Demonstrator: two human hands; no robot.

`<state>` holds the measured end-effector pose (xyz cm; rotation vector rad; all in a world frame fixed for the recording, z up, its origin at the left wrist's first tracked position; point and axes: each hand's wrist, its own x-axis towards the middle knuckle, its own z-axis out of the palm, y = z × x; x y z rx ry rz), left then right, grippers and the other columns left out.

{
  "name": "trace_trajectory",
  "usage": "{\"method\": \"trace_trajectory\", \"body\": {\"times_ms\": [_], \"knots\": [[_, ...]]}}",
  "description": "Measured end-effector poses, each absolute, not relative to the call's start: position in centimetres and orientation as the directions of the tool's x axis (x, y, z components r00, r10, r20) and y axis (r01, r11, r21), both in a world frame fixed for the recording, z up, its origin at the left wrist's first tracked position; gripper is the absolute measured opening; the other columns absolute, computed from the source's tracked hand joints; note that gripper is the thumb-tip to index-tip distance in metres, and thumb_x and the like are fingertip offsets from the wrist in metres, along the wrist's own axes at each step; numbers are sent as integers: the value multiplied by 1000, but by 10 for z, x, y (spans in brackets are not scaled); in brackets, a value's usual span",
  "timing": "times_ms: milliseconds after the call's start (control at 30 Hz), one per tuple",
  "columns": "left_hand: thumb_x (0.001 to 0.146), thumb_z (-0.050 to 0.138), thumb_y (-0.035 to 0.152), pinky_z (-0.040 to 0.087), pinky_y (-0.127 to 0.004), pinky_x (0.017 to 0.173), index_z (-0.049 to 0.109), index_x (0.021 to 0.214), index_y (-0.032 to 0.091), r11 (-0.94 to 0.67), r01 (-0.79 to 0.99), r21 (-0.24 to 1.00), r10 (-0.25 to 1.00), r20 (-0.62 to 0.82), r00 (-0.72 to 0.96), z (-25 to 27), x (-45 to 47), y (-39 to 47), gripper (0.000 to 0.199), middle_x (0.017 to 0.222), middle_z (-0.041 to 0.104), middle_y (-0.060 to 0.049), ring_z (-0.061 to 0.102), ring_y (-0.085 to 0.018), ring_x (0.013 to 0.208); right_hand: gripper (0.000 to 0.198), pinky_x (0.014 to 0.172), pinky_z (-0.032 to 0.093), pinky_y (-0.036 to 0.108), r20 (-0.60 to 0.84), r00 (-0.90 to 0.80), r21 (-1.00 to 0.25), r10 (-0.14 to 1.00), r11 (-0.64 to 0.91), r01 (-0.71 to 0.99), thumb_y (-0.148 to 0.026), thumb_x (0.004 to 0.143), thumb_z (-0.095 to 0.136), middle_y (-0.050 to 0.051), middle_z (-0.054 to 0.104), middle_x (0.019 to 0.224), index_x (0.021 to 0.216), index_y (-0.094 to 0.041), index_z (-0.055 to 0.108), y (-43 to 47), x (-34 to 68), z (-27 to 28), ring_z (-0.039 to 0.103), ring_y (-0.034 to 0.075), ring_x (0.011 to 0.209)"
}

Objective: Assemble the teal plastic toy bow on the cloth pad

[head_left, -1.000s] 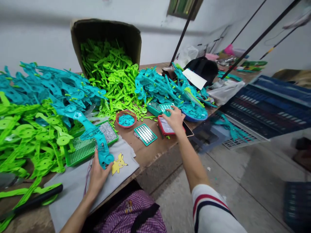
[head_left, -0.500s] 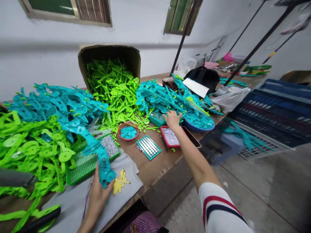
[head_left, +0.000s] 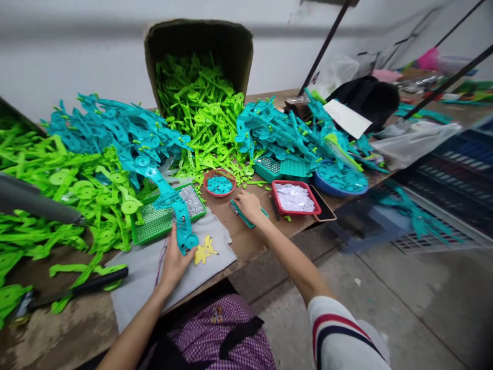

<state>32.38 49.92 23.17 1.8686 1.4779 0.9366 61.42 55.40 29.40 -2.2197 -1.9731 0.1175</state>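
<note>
Far left, on the brown wooden bench [head_left: 250,241]: a heap of flat lime-green plastic parts [head_left: 57,200]; behind it, a heap of flat turquoise plastic parts [head_left: 115,128]; a black-handled tool [head_left: 82,288] lies near the front edge on loose green strips.

The left hand [head_left: 175,262] rests on a grey cloth printed with a yellow cartoon figure [head_left: 146,272]; its fingers [head_left: 173,239] and thumb are closed around the round lower end of a long turquoise plastic part [head_left: 171,203]; that part slants up and to the left, passing over a green rectangular perforated tray holding silvery pieces [head_left: 154,226].

Centre: a small round red mesh basket of turquoise pieces [head_left: 219,182] stands just behind the right hand [head_left: 248,205]; the fingers of this hand are curled down onto a small teal rectangular tray [head_left: 241,215] lying flat on the bench near its front edge; whether the tray is gripped or merely touched cannot be told.

Behind, a tipped brown cardboard box [head_left: 200,46] spills lime-green parts onto the bench.

Right of the hand: a red rectangular tray of pale flat pieces [head_left: 295,198]; beyond it, two teal gridded trays [head_left: 279,167] and a blue round bowl of turquoise pieces [head_left: 339,180]; a second turquoise pile [head_left: 285,131] rises behind them; a black bag with a white sheet on it [head_left: 365,97] sits further back.
</note>
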Motion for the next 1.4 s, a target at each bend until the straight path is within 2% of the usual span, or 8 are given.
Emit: {"method": "trace_trajectory", "body": {"times_ms": [233,367,433,500,700,1033,1267,1400], "knots": [[75,67,38,36,-46,114,20,154,17,-217,540,813,976,164,146,229,323,500,94,154,38,-17,37,-31,142,15,76,48,32,38,117,-198,992,-107,974,-23,86,58,9,73,96,86,-20,72,562,615,303,67,23,89],[75,66,37,35,-48,114,21,153,17,-209,539,816,977,152,148,228,324,499,92,152,41,-18,38,-31,141,20,73,51,31,369,-35,-510,929,234,828,-30,89,53,7,72,87,86,-20,70,548,568,299,65,19,80],[75,66,38,36,-50,113,20,153,16,-212,537,816,977,156,148,228,325,499,94,150,43,-18,39,-32,141,23,77,53,32,504,-131,-526,854,424,737,-35,92,51,8,71,91,89,-21,70,545,531,289,65,19,83],[75,66,38,36,-51,113,19,153,16,-214,535,817,976,162,143,228,325,500,94,150,43,-19,39,-33,141,24,81,53,34,534,-242,-483,810,527,699,-35,94,49,8,71,92,88,-23,70,549,500,277,65,19,86],[75,67,30,36,-48,112,17,154,17,-216,528,821,975,151,165,230,326,501,95,150,42,-19,42,-32,138,25,86,53,36,485,-329,-425,810,547,721,-32,95,47,9,71,95,88,-23,69,569,481,261,66,20,94],[76,65,29,36,-49,112,20,153,19,-187,514,837,980,125,154,232,327,499,90,147,45,-17,44,-31,136,25,85,56,35,460,-308,-529,833,535,658,-35,95,47,9,71,97,95,-23,69,563,489,258,68,19,94],[75,67,31,36,-50,112,18,154,18,-177,507,844,982,115,152,230,327,499,94,150,42,-18,41,-33,139,30,87,56,34,399,-445,-410,801,591,695,-33,98,42,10,71,106,103,-22,70,564,492,268,68,20,98],[77,65,33,35,-51,113,14,155,18,-181,485,856,981,119,156,227,327,498,95,151,41,-19,41,-32,139,34,91,54,39,311,-451,-285,837,534,796,-20,98,38,14,70,110,118,-18,65,545,479,269,65,25,103]]}}
